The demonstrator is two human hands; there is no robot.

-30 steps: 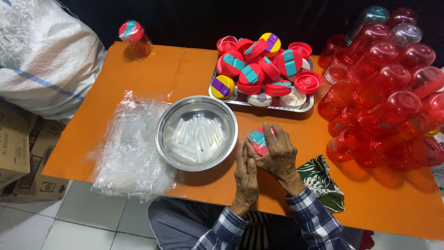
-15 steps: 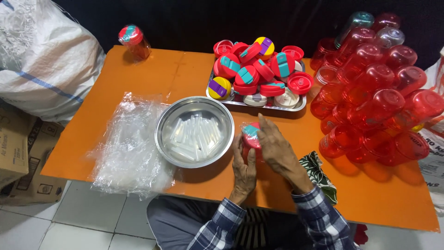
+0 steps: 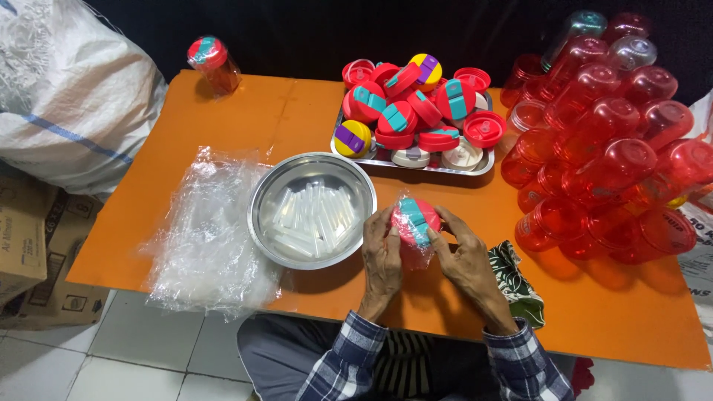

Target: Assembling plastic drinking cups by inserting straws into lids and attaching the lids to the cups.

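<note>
Both of my hands hold a red bottle with a red and teal lid [image 3: 414, 220] wrapped in thin clear plastic, just above the orange table [image 3: 223, 141]. My left hand [image 3: 381, 252] grips its left side and my right hand [image 3: 464, 256] its right side. To the left of my hands stands a round steel bowl [image 3: 261, 194] holding several clear plastic straws [image 3: 312, 219]. Behind them a steel tray [image 3: 412, 165] is piled with several red, teal, yellow and purple lids [image 3: 416, 96].
A heap of clear plastic bags [image 3: 208, 230] lies at the left. Stacked red transparent bottles [image 3: 609, 148] fill the right side. One finished bottle [image 3: 214, 63] stands at the far left corner. A patterned cloth [image 3: 520, 286] lies by my right wrist. A white sack [image 3: 67, 96] and cardboard boxes [image 3: 26, 245] are at the left.
My hands have turned the wrapped bottle so the lid faces up and toward me, working the plastic around it. The view has shifted slightly; nothing else on the table moved.
</note>
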